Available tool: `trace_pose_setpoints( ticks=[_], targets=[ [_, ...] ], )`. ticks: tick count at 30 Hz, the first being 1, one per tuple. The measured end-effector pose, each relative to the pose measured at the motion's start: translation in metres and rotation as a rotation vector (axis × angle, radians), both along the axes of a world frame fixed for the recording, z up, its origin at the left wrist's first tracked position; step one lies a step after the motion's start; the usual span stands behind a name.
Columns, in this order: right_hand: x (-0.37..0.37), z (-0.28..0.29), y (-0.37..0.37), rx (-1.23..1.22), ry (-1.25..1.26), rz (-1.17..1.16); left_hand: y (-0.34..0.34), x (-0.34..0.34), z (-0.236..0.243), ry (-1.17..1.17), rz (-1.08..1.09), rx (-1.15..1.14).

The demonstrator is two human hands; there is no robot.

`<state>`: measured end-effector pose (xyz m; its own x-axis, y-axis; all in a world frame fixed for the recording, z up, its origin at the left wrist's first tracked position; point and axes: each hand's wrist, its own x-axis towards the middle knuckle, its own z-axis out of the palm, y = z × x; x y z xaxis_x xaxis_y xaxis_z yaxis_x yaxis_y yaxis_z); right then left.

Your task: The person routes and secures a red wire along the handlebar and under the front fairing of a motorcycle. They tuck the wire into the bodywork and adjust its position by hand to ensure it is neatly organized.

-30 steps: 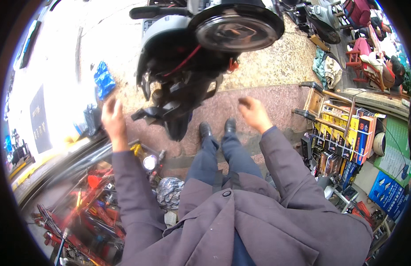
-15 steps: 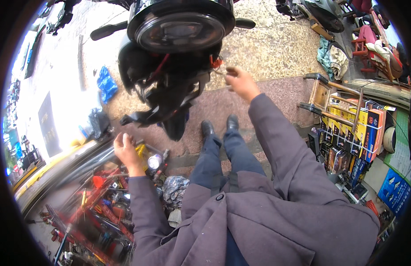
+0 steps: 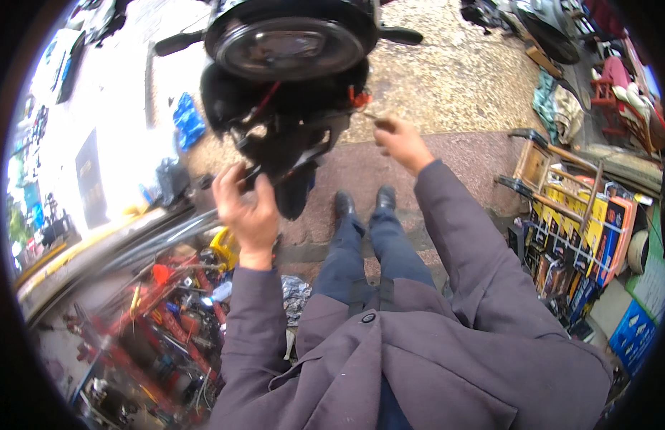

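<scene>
The front of a dark scooter stands ahead of me, with a round headlight (image 3: 293, 50) above black fairing panels (image 3: 239, 97) and a dark gap beneath. My left hand (image 3: 248, 215) is raised at the lower edge of the front parts, fingers and thumb apart; whether the fingertips touch the panel I cannot tell. On the scooter's right side my right hand (image 3: 404, 143) is closed in a pinch on a thin rod-like thing (image 3: 372, 115). Its tip points toward an orange piece (image 3: 359, 98) that looks like wire or a connector. What kind of thing the rod is stays unclear.
Red-handled tools and loose parts (image 3: 178, 315) crowd the lower left. A blue plastic bag (image 3: 187, 122) lies on the paving. To the right stand a wooden-framed stool (image 3: 533, 165) and stacked boxes (image 3: 597, 229). A person sits on a red chair at far right.
My left hand has moved up and right, from above the tools to the scooter's lower front. My right hand remains beside the orange piece, pinching the thin thing. The view has shifted slightly.
</scene>
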<state>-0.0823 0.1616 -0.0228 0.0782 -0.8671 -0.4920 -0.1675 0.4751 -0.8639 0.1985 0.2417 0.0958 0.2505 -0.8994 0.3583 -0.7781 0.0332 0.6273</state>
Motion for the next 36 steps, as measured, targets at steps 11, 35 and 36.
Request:
trace_pose_setpoints(
  ticks=[11,35,36],
  targets=[
    [0.041,0.033,0.049,0.059,-0.039,0.178,0.014,0.005,-0.002,0.25,0.038,0.187],
    [0.215,0.086,-0.094,-0.326,0.321,0.228,-0.129,0.092,-0.043,0.72,-0.024,0.294],
    [0.215,0.088,-0.09,-0.366,0.307,0.213,-0.128,0.094,-0.044,0.615,0.028,0.318]
  ],
)
